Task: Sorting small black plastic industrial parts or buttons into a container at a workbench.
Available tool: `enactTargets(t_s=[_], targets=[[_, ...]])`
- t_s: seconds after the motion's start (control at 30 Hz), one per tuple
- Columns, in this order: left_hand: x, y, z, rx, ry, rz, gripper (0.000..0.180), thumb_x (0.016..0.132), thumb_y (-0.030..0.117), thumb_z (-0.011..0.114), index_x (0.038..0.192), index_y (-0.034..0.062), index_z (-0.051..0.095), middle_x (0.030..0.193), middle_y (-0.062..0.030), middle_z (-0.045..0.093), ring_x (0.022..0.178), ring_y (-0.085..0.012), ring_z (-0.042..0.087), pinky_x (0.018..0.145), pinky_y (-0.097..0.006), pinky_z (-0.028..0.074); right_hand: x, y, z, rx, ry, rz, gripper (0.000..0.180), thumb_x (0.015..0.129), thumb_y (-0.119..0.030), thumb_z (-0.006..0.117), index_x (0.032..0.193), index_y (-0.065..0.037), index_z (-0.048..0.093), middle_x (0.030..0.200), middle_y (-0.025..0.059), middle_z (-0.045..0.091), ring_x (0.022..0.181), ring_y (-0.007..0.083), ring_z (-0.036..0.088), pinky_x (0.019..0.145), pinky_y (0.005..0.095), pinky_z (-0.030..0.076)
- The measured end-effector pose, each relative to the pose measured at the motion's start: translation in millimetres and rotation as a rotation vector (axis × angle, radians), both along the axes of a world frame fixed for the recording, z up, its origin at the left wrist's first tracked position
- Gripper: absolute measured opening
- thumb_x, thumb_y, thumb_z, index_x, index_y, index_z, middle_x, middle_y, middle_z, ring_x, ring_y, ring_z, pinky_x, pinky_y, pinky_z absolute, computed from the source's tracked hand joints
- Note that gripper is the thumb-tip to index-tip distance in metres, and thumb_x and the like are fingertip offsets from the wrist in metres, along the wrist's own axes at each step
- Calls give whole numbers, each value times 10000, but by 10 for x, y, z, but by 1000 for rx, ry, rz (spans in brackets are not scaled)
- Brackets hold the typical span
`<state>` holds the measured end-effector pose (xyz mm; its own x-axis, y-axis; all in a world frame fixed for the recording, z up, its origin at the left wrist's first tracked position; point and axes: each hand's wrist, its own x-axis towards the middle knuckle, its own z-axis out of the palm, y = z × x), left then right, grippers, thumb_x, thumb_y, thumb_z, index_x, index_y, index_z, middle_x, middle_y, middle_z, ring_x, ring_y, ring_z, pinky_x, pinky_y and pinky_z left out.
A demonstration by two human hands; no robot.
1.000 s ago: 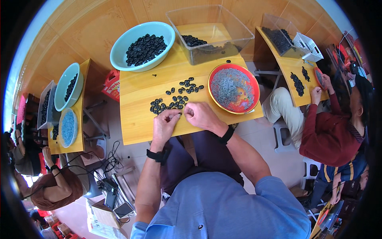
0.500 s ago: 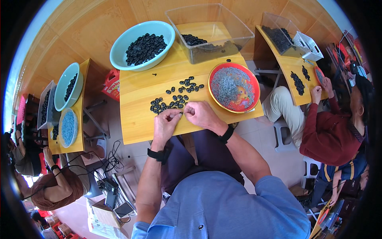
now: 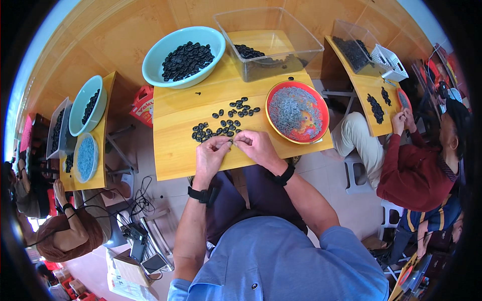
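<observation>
My left hand [image 3: 211, 154] and my right hand [image 3: 255, 146] meet fingertip to fingertip over the near part of a small wooden table [image 3: 173, 160]. Between the fingertips they pinch a small dark piece [image 3: 232, 143]; its exact shape is too small to tell. Just beyond the hands lies a scatter of small black parts [image 3: 223, 123] on the tabletop. To the right of them stands a red bowl [image 3: 297, 111] filled with thin grey pieces.
A light blue basin [image 3: 153, 67] of black parts and a clear plastic bin [image 3: 301, 42] stand at the table's far side. A person in a dark red top [image 3: 416, 165] works at the table on the right. Another person [image 3: 65, 226] sits at the left table.
My hands stay together at the near edge of the scattered parts, with only slight finger movement. Nothing else has shifted.
</observation>
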<state>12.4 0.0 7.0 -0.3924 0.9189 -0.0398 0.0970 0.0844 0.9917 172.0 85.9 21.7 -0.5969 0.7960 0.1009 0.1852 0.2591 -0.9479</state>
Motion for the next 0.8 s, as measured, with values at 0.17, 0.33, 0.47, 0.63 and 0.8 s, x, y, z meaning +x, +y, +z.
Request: enactTargets(t_s=[0.17, 0.33, 0.47, 0.63, 0.8], targets=[[24, 8, 23, -17, 0, 11, 134, 889, 38, 729, 994, -43, 705, 786, -33, 702, 700, -66, 638, 637, -204, 490, 5, 3, -5, 19, -13, -3, 103, 844, -76, 677, 876, 22, 690, 737, 135, 705, 657, 159, 697, 605, 301, 523], [12, -5, -16, -14, 13, 9, 126, 890, 38, 729, 986, -41, 705, 781, -32, 700, 696, -64, 634, 630, -206, 487, -20, -2, -45, 71, -18, -15, 109, 850, -86, 685, 868, 21, 695, 736, 136, 709, 642, 165, 697, 601, 299, 525], [12, 2, -8, 21, -46, 32, 123, 890, 24, 721, 986, -49, 698, 806, -49, 711, 719, -85, 661, 671, -214, 516, -13, 43, -70, 29, 66, -20, 108, 870, -79, 699, 892, 26, 712, 698, 72, 697, 620, 61, 632, 572, 241, 497], [-31, 1, -32, 80, -147, 88, 141, 891, 39, 719, 995, -54, 705, 831, -74, 726, 735, -96, 675, 702, -231, 530, 86, 216, 107, 133, -78, -292, 117, 883, -93, 684, 939, 6, 712, 781, 151, 714, 677, 216, 708, 624, 309, 538], [-35, 18, -33, 103, -175, 94, 173, 887, 34, 723, 1033, -55, 699, 855, -72, 727, 763, -99, 684, 717, -228, 533, -28, 231, 35, 334, -231, -205, 83, 828, -87, 685, 889, -32, 695, 849, 141, 704, 829, 327, 681, 730, 431, 533]])
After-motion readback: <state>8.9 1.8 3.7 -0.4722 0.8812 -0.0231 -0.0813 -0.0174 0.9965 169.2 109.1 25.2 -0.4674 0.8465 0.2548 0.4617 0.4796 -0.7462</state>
